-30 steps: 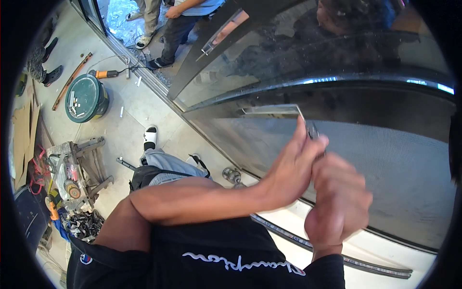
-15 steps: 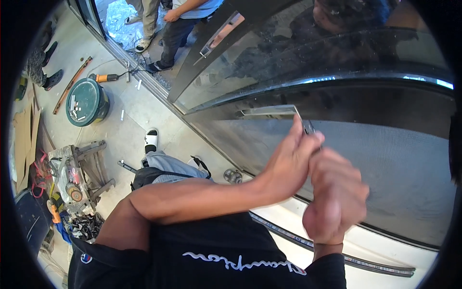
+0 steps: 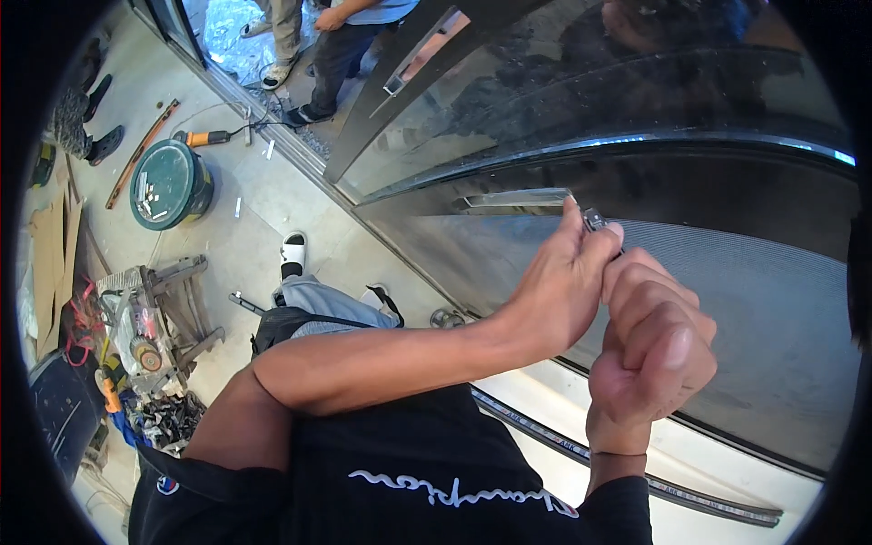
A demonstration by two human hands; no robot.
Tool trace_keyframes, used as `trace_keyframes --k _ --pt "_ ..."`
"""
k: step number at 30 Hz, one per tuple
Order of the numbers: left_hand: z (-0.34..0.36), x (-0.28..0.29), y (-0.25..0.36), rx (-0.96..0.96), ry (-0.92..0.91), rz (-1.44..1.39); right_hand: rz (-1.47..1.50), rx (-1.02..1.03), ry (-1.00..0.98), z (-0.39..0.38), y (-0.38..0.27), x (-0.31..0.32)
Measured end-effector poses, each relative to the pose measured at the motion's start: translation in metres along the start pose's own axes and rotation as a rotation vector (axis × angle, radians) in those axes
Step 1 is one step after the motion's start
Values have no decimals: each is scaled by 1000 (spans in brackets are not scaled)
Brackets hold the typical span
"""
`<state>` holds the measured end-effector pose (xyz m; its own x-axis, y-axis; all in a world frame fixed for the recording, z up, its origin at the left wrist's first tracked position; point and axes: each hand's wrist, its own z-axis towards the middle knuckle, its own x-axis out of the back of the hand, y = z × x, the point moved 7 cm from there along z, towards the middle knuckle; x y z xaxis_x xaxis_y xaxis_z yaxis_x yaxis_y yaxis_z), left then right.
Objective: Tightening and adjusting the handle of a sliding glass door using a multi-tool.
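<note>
A long silvery recessed plate (image 3: 518,198) is set in the dark frame (image 3: 708,182) of a sliding glass panel. My left hand (image 3: 568,286) reaches across from the left, its index fingertip at the plate's right end. Between its thumb and fingers sits the head of a small metal tool (image 3: 595,220), whose kind I cannot make out. Just to the right, my right hand (image 3: 658,336) is closed in a fist at the tool's other end. The fingers hide most of that end.
A green bucket (image 3: 195,186) with small pieces on its lid stands at left, near an orange power tool (image 3: 207,138). A cluttered wooden stool (image 3: 177,272) is below it. Dark strips (image 3: 672,495) lie along the panel's foot. Other people (image 3: 341,64) stand beyond the doorway.
My right fist was blurred by motion and now shows sharply, slightly lower and farther right. The tool's head shows more plainly beside the plate's end. The whole view has shifted a little.
</note>
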<state>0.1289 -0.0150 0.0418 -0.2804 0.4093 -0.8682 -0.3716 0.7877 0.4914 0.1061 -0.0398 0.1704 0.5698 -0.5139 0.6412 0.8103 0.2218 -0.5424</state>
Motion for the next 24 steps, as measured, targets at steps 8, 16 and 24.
trace_keyframes --k 8,16,24 --pt "-23 -7 3 -12 53 66 36 -68 22 2 0 1" --pt "9 9 -5 3 7 -22 -53 1 26 -1 2 -1" --pt "-17 3 0 16 103 85 115 -58 19 0 9 -4"
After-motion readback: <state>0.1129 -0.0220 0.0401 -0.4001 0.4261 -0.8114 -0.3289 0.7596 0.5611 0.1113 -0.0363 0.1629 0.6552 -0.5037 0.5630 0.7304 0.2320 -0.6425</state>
